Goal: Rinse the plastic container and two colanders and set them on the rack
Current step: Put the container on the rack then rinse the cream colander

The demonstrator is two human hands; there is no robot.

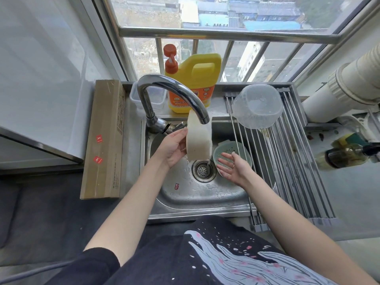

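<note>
Left hand (172,149) fingers grip the white colander (199,138), held on edge under the faucet (174,93) spout. Right hand (234,167) fingers are spread, holding nothing, over the green colander (230,148) right of the faucet's stream. The clear plastic container (257,105) sits inverted on the rack (292,161), right of the faucet.

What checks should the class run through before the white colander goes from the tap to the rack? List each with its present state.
1. Left hand holds the white colander firmly: ok.
2. Water runs from the tap over the colander: ok.
3. Right hand free to help: ok, open above the green colander.
4. Free bars on the rack in front of the upturned plastic container: ok.
5. White colander rinsed clean: cannot tell.
6. Green colander rinsed: cannot tell; it lies in the sink.
</note>
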